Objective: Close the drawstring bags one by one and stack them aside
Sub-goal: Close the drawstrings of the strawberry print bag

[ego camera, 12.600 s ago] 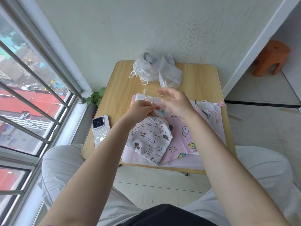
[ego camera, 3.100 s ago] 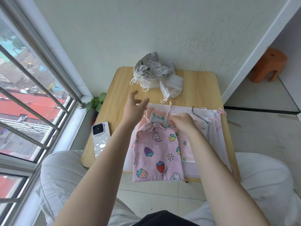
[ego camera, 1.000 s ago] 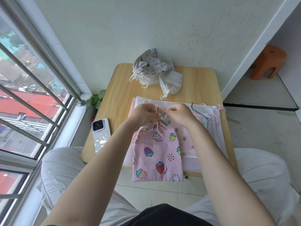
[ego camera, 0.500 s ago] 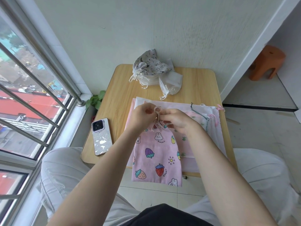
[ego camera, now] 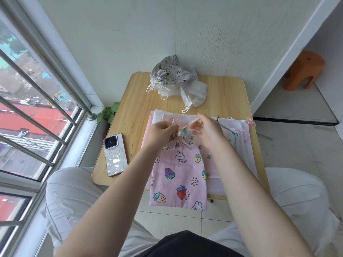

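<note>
Drawstring tying is what's going on right now, I'd say. Left hand pinches the cord right at the gathered neck of the pink strawberry-and-rabbit bag, and right hand pinches the other end of the drawstring, stretched out to the side. Neck looks cinched already, so this is probably the knot or the last tug, though the strands are too thin and blurry to tell which.

That bag lies on top of the flat pile of open bags at the near side of the wooden table, with its bottom hanging off the near edge over the person's lap. Worth watching, since a sideways pull could drag it off.

Next move should be lifting it across to the closed-bag heap at the far edge by the wall, cat-print bag on top. The way there is bare tabletop, so plenty of room. Heap sits close to the back edge, so set it down gently. Phone lies at the left edge, well apart from the route.
</note>
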`<state>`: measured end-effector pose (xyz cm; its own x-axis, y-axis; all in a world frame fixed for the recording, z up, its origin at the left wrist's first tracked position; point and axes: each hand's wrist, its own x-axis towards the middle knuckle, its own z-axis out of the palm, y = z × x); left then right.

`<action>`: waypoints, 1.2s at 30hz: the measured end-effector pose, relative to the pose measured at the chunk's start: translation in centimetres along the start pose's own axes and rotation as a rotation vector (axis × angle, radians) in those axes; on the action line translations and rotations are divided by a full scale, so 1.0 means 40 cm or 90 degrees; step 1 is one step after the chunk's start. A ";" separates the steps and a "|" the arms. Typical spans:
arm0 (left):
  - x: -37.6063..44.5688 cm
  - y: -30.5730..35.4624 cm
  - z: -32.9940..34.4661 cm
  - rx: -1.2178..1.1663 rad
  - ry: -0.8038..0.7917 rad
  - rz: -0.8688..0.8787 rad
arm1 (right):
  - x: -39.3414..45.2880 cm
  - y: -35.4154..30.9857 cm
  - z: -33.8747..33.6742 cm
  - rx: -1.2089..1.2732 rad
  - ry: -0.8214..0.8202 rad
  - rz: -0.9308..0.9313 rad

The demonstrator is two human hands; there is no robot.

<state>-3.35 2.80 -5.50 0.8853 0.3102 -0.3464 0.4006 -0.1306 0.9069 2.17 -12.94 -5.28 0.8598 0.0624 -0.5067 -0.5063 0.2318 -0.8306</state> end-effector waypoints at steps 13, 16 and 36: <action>0.024 -0.032 -0.025 0.033 0.130 -0.025 | -0.015 -0.023 -0.003 0.111 -0.094 0.008; 0.021 -0.029 -0.020 0.051 0.123 -0.020 | -0.017 -0.017 -0.003 -0.059 -0.068 -0.090; 0.019 0.031 -0.029 0.253 -0.057 0.189 | -0.060 -0.016 0.030 -0.793 -0.186 -0.236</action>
<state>-2.46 3.95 -4.36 0.9846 0.1255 -0.1221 0.1716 -0.5546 0.8142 0.51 -12.07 -3.27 0.8624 0.4292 -0.2684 0.1717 -0.7468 -0.6426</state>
